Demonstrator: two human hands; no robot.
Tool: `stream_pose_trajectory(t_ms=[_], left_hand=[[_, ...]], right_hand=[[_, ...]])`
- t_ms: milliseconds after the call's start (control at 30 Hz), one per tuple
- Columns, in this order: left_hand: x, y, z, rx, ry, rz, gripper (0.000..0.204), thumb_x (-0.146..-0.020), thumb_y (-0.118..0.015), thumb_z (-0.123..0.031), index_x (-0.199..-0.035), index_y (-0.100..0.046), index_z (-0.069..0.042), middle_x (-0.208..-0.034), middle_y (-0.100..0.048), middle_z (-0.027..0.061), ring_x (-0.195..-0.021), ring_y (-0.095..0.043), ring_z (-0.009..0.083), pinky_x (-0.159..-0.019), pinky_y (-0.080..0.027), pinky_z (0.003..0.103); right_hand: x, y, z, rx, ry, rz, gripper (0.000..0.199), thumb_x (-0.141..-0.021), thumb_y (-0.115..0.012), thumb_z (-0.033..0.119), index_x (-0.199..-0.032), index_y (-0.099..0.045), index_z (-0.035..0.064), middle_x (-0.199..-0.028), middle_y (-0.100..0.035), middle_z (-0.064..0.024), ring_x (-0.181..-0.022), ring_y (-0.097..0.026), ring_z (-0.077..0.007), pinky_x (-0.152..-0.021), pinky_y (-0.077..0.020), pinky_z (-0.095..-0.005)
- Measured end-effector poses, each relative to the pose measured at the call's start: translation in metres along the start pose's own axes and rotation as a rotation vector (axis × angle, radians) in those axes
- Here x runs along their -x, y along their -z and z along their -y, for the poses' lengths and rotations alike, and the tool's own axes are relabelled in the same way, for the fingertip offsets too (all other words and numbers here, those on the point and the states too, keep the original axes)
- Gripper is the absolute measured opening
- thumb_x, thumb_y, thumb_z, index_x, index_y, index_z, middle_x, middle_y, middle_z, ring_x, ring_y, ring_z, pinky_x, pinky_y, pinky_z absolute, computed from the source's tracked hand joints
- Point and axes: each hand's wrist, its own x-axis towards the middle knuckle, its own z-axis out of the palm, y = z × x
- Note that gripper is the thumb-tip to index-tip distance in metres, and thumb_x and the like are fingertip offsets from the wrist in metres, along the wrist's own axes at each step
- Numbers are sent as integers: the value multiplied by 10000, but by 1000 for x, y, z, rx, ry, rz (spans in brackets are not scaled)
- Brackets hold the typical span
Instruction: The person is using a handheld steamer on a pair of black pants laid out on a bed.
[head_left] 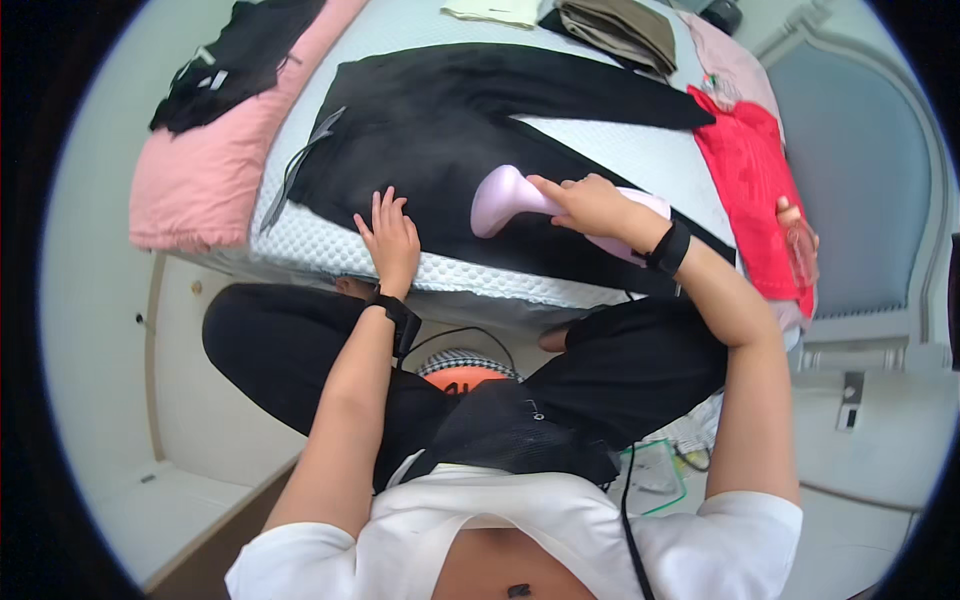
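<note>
Black trousers [430, 120] lie spread across the white quilted bed, their legs pointing right and a grey drawstring [298, 170] trailing at the waist end on the left. My right hand [605, 212] is wrapped round the handle of a lilac handheld garment steamer [497, 205]. The steamer's rounded head is over the near part of the trousers; whether it touches the cloth I cannot tell. To its left, my left hand [390, 240] rests flat with fingers spread on the trousers' near edge.
A folded pink quilt [200, 190] with a black garment [225, 75] on it lies at the left. Folded brown clothing [615, 35] sits at the far side. Red cloth [745, 190] and a clear pinkish bottle [800, 250] are near the grey-blue headboard [850, 180]. A cord [460, 330] hangs below the bed's edge.
</note>
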Motion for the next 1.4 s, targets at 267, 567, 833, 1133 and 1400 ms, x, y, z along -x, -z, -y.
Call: stream_pose_trajectory(t_ms=[267,567,833,1133,1400], left_hand=[[-20,1,-7,-133,48,246,339,-874,-443,-204,-1190,-515,-106,-1354,-410,72,-1299,-304,266,-1021,-170,590],[-40,-20,-3,-157,-235,474,443,-951,-319,-368,-1382,-317,-264,-1463,-230,80,-1353,-186,294,-1026,-139,599],[-45,-22,-3,-138,-174,501,438,-950,-299,-393,-1377,-321,-302,-1471,-215,59,-1357,-166,301,-1022,-132,608],[-9,-17,-46,-254,-28,278,458,-933,-362,-290,-1366,-351,-142,-1462,-193,155,-1355,-130,363,-1037,-135,589],[1,-24,-49,-213,-49,197,439,-956,-304,-293,-1365,-342,-140,-1456,-219,139,-1358,-143,333,-1043,-116,582]], right_hand=[[41,9,-37,18,-89,146,620,-782,-635,258,-1332,-363,168,-865,-651,-142,-808,-632,-315,-705,-483,-406],[28,-6,-9,-72,-60,89,621,-802,-613,294,-1343,-336,163,-835,-654,-120,-787,-632,-287,-714,-420,-369],[79,-11,-14,-89,-205,152,633,-791,-630,285,-1348,-345,194,-829,-655,-89,-792,-631,-264,-742,-401,-373],[120,-21,-23,-58,-301,171,654,-794,-632,278,-1363,-320,197,-878,-635,-83,-783,-626,-268,-776,-413,-406],[96,-37,-7,-40,-222,18,659,-792,-633,320,-1360,-323,195,-885,-639,-104,-789,-634,-274,-757,-421,-424]])
